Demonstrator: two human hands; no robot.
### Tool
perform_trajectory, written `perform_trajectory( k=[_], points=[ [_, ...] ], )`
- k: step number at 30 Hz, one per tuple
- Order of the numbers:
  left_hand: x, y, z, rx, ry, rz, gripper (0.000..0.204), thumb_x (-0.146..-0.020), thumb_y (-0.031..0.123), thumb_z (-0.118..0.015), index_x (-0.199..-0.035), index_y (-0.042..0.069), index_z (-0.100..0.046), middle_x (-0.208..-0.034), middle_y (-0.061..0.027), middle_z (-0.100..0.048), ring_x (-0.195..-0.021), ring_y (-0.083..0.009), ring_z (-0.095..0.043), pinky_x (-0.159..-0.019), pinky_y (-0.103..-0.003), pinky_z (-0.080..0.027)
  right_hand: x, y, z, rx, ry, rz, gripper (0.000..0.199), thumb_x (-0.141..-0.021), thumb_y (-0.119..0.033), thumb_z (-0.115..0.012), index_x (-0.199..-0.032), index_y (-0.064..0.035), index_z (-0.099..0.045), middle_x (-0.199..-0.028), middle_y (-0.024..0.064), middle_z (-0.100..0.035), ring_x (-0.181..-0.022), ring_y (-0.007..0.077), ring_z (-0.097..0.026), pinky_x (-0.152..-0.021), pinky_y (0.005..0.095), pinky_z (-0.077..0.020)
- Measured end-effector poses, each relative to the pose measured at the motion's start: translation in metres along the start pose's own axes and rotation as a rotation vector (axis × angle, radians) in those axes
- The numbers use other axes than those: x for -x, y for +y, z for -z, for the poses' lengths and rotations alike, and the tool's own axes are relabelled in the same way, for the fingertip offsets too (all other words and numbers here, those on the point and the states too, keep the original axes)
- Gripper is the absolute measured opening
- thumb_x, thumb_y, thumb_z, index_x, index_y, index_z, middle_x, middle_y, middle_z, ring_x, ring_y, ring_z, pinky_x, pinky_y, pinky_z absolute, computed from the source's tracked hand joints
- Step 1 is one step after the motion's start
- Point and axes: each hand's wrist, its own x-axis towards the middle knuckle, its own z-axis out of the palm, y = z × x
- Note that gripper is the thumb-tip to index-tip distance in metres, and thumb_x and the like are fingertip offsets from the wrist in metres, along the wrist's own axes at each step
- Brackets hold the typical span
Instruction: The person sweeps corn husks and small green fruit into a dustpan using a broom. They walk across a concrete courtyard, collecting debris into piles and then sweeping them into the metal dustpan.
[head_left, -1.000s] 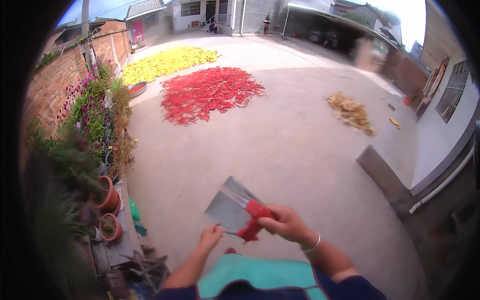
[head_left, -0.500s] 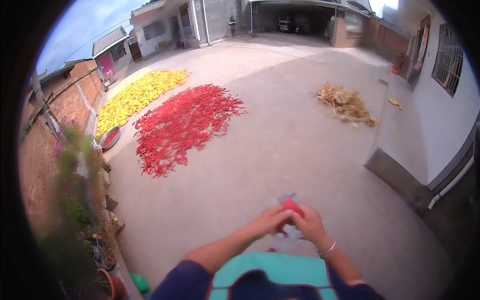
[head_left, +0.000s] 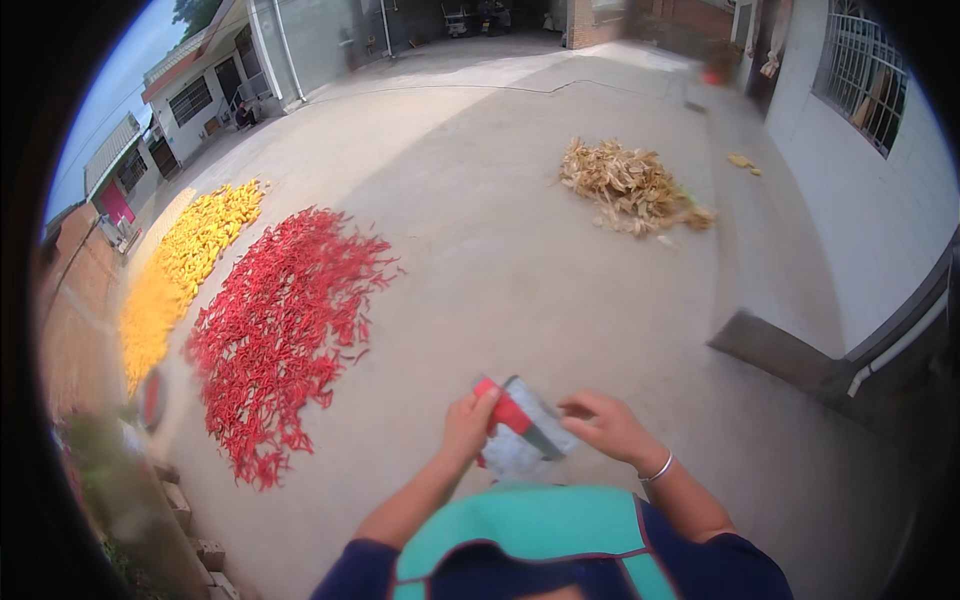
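In front of my apron, my left hand is closed on the red edge of a crumpled packet-like thing, red, dark grey and whitish. It is tilted, and blur hides its exact kind. Just off its right side is my right hand, with a silver bangle on the wrist. Its fingers are bent, with a gap between thumb and forefinger, and nothing shows in them. I cannot tell whether a fingertip touches the packet.
Red chillies lie spread on the concrete at the left, beside yellow corn cobs. Dry husks are heaped farther off to the right. A raised concrete step runs along the white wall. Blurred plants edge the lower left.
My hands have parted; both were together around the red thing, and now only the left grips it. More of its grey and whitish surface shows. The view has turned right and downward.
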Motion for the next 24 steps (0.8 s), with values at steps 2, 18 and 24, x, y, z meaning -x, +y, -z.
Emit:
perform_trajectory(
  k=[2,18,24],
  points=[
    [-0.082,0.023,0.016,-0.003,0.022,0.023,0.037,-0.087,0.035,-0.047,-0.070,0.005,-0.061,-0.051,-0.0015,-0.051,-0.044,-0.0080,-0.044,-0.041,-0.023,-0.034,-0.060,0.021,0.032,-0.037,0.089,-0.095,0.022,-0.079,-0.015,-0.060,-0.096,-0.0019,-0.058,-0.087,0.0096,-0.061,-0.079,0.0187,-0.060,-0.071,0.0289,-0.0472],
    [-0.726,0.200,0.073,0.279,0.415,-0.126,0.034,-0.092,0.027,-0.037,-0.080,0.001,-0.055,-0.051,0.0002,-0.044,-0.039,-0.0063,-0.034,-0.038,-0.020,-0.027,-0.673,0.226,0.272,-0.134,0.276,-0.140,0.020,-0.082,-0.014,-0.057,-0.094,0.0007,-0.059,-0.082,0.0063,-0.062,-0.077,0.0113,-0.058,-0.069,0.0254,-0.0459],
    [-0.988,0.225,0.117,0.329,0.467,-0.157,0.034,-0.092,0.027,-0.038,-0.073,0.003,-0.053,-0.049,0.0003,-0.041,-0.039,-0.0069,-0.034,-0.038,-0.021,-0.027,-0.922,0.326,0.322,-0.261,0.396,-0.190,0.018,-0.082,-0.013,-0.056,-0.095,-0.0003,-0.059,-0.080,0.0043,-0.061,-0.075,0.0098,-0.057,-0.068,0.0239,-0.0455]
  ],
)
